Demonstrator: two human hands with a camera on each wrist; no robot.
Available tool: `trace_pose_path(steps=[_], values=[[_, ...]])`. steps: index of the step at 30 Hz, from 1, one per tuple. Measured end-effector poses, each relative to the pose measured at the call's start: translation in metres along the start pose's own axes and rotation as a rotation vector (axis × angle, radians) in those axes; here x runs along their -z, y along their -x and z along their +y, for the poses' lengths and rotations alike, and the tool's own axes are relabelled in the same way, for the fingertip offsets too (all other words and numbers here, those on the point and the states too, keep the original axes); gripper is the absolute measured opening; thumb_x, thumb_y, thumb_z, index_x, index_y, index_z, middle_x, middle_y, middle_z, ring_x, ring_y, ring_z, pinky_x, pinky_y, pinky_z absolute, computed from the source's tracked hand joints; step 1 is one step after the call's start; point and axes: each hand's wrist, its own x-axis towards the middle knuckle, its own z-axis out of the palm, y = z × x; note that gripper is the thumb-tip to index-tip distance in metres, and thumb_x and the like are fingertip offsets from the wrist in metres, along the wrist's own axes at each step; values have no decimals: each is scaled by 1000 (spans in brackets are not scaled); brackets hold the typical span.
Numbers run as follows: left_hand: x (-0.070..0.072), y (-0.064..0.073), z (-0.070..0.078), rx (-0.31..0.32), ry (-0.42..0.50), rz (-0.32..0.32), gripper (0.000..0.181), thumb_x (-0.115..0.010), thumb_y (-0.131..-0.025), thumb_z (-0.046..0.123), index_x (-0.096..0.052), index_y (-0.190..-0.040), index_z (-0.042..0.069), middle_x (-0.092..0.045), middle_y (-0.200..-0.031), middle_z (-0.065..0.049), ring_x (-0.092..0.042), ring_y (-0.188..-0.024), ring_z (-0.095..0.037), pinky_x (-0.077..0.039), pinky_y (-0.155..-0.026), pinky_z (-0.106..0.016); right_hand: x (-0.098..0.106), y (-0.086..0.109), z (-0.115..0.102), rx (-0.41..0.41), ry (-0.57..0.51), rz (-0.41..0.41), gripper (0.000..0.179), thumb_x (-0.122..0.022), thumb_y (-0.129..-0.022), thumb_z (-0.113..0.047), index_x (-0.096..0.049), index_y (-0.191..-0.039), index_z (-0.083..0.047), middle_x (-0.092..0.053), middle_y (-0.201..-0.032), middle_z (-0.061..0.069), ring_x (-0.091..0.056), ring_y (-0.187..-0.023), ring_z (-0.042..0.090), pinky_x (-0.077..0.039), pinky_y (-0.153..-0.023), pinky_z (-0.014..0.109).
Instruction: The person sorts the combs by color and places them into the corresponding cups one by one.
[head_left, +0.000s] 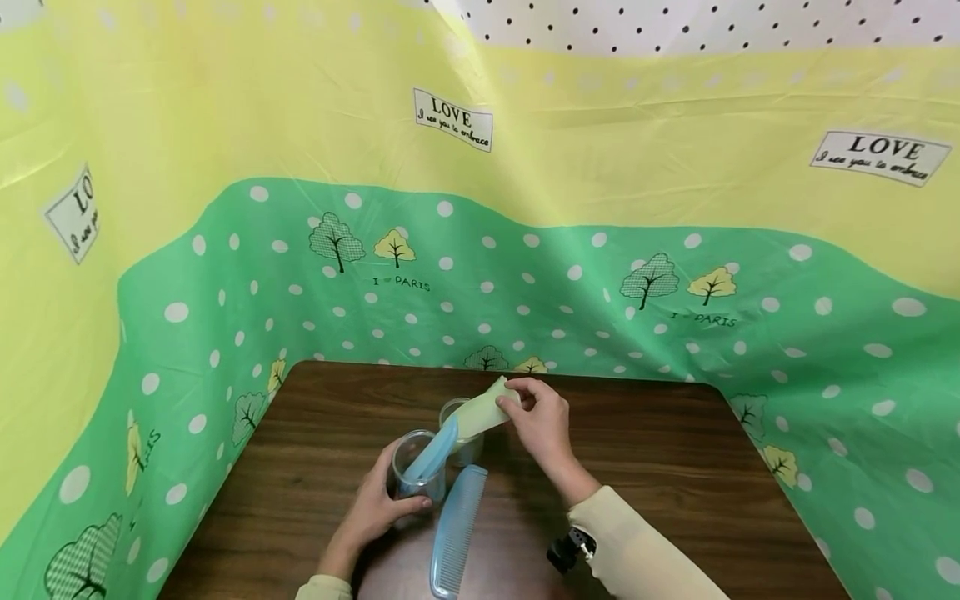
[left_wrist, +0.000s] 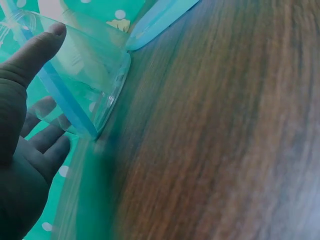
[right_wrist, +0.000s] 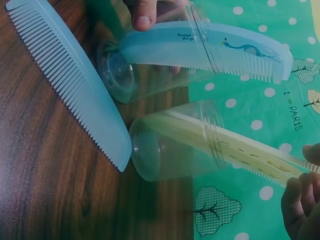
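My left hand (head_left: 375,504) holds a clear plastic cup (head_left: 433,488), thumb on the near side and fingers round the far side. Inside it leans a light blue comb (right_wrist: 175,47), its decorated end sticking out past the rim. My right hand (head_left: 543,421) pinches the upper end of two overlapping pale yellow combs (head_left: 483,410). Their lower ends are inside a second clear cup (right_wrist: 160,165), which stands just behind the first. Another blue comb (head_left: 459,533) lies on the table in front of the cups, one end close to the second cup.
The dark wood-grain table (head_left: 660,483) carries the cups. Behind it and along the sides hangs a green and yellow printed curtain (head_left: 525,283), close to the table edges. A black device (head_left: 570,550) is strapped at the right sleeve cuff.
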Motion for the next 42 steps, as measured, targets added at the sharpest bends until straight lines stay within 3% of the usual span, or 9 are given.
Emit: trace_pose_path(steps=[11, 23, 29, 35, 42], values=[[1, -1, 0, 77, -19, 2, 102, -99, -66, 34, -43, -151, 36, -61, -143, -3, -58, -128, -21, -45, -108, -32, -6, 1, 8, 8, 30, -59, 22, -87, -82, -15, -80, -102, -10, -67, -85, 4, -60, -76, 20, -47, -66, 22], [0, -2, -2, 26, -21, 9, 101, -98, -67, 31, -43, -152, 29, -62, -142, -3, -58, -128, -25, -46, -106, -29, -1, 2, 13, 21, 26, -128, 35, -88, -82, -19, -78, -115, -12, -72, -96, 3, -66, -80, 15, -55, -69, 24], [-1, 0, 0, 14, 5, 23, 100, -98, -67, 22, -45, -152, 26, -64, -138, -7, -60, -125, -30, -47, -103, -28, 6, 7, 12, 15, 2, -165, 45, -89, -81, -18, -73, -123, -10, -72, -99, 4, -67, -83, 17, -56, -70, 25], [-1, -1, 3, 34, 20, 26, 100, -98, -65, 17, -47, -150, 24, -64, -138, -7, -60, -126, -31, -47, -103, -30, 14, 9, 15, -30, -12, -169, 43, -90, -81, -21, -71, -118, -11, -72, -99, 2, -67, -86, 16, -55, -73, 26], [1, -1, 1, 50, -31, 0, 100, -97, -69, 26, -43, -152, 28, -62, -140, -6, -59, -128, -27, -48, -104, -32, 24, 14, 20, -60, -14, -185, 46, -92, -78, -26, -71, -116, -11, -71, -105, 6, -68, -91, 23, -55, -74, 26]])
